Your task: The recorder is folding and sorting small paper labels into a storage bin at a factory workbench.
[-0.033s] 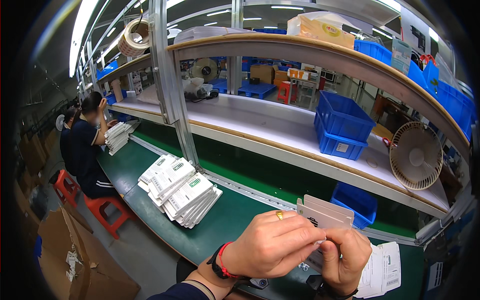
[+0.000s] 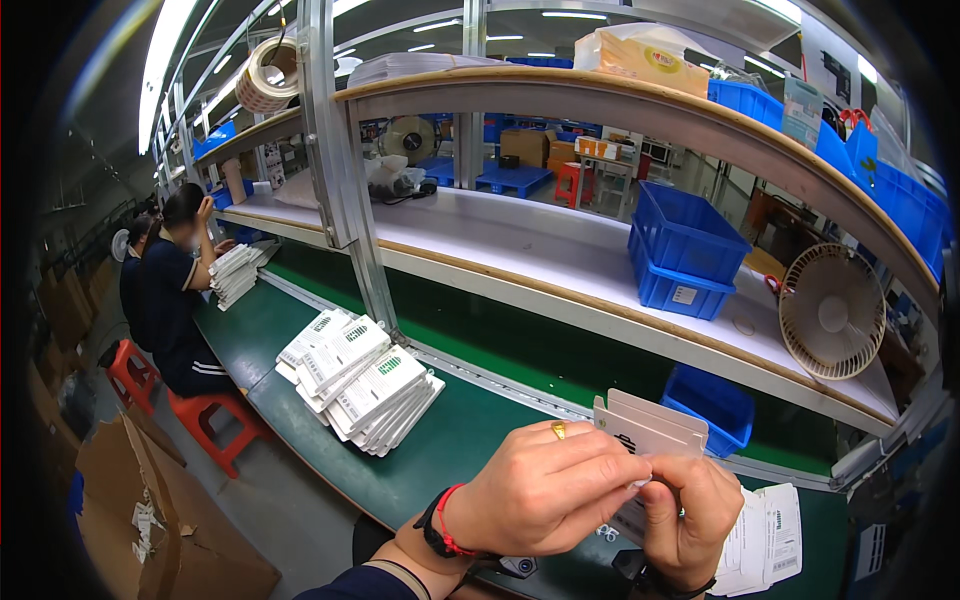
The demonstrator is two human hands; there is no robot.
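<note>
From my end, the left hand (image 2: pixel 540 488) has its fingers drawn together, the tips pinching a small white piece (image 2: pixel 639 484); the right hand (image 2: pixel 695 512) meets it there, thumb and forefinger curled close, though whether they also grip it I cannot tell; just behind them stands an upright carton (image 2: pixel 655 428), white with raised flaps, its lower part hidden from me by the hands; below runs a green tabletop (image 2: pixel 465 435), stretching leftward past an open cardboard box (image 2: pixel 175 520) to a seated co-worker (image 2: pixel 175 290) in dark clothing; some flat white cartons (image 2: pixel 780 540) lie near the right hand, and a white carton stack (image 2: pixel 375 385) sits beyond the left; a blue bin (image 2: pixel 722 405) stands partly behind the upright carton; farther back, a long shelf (image 2: pixel 500 240) bears two stacked blue bins (image 2: pixel 688 265) and a round fan (image 2: pixel 833 312).
</note>
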